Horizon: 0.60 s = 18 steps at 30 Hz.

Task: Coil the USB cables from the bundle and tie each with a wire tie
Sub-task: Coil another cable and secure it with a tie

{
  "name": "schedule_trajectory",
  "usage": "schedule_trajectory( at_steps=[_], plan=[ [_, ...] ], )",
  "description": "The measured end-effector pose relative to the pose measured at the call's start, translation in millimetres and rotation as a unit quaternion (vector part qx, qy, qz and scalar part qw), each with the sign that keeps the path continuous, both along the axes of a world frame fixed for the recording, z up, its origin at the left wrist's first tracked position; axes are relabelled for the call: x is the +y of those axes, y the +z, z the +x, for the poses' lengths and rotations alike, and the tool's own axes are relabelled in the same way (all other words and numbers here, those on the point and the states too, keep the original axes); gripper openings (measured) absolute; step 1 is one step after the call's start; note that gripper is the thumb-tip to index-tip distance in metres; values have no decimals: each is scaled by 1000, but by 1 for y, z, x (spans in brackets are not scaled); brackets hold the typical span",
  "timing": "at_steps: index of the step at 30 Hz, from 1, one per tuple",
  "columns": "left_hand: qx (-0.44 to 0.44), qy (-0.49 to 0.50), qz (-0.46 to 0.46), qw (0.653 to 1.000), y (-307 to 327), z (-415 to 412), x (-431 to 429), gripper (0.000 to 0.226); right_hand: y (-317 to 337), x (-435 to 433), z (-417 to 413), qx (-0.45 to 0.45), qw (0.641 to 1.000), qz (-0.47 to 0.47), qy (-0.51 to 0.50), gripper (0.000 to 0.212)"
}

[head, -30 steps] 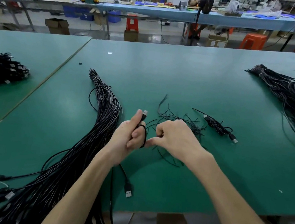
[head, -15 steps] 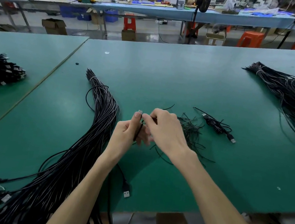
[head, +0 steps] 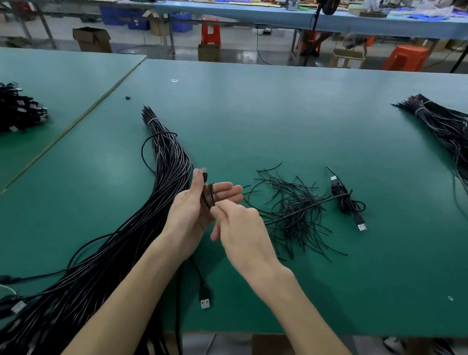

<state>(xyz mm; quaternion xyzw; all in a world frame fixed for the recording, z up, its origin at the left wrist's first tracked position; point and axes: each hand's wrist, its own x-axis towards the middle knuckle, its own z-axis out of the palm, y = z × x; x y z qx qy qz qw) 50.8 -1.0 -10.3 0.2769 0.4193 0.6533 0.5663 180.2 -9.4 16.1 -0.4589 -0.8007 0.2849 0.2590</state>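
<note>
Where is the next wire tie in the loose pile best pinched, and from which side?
Probably a stray end on the left fringe of the wire tie pile, pinched from above by the right hand: ends there lie singly, while the middle is tangled.

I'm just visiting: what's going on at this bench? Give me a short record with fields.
Left hand: holds a USB cable looped round its fingers, thumb on the plug
Right hand: pinches that cable
Free plug: lies on the green table
Supply: long bundle left of the hands
Wire ties: loose pile right of the hands
Finished: one coiled cable beside the ties
</note>
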Motion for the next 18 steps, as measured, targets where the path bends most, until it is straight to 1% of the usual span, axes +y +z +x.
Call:
schedule_trajectory(
  at_steps=[4,6,8,10,13,18],
  plan=[
    [-35,26,-26,999,1,-1,4,59,-5,-4,2,-26,999,19,20,28],
    [-52,10,-20,998,1,-2,5,58,-5,-2,3,-31,999,25,22,28],
    [-103,-6,1,995,3,-4,4,58,-6,1,4,-45,998,27,25,30],
    [-169,-2,24,985,6,-8,3,56,-9,1,7,-67,997,34,28,32],
    [-241,-19,52,969,8,-13,1,58,-12,0,13,-92,992,79,36,33],
    [-267,-63,63,959,13,-15,-5,61,-11,7,18,-134,986,96,24,45]
  ],
)
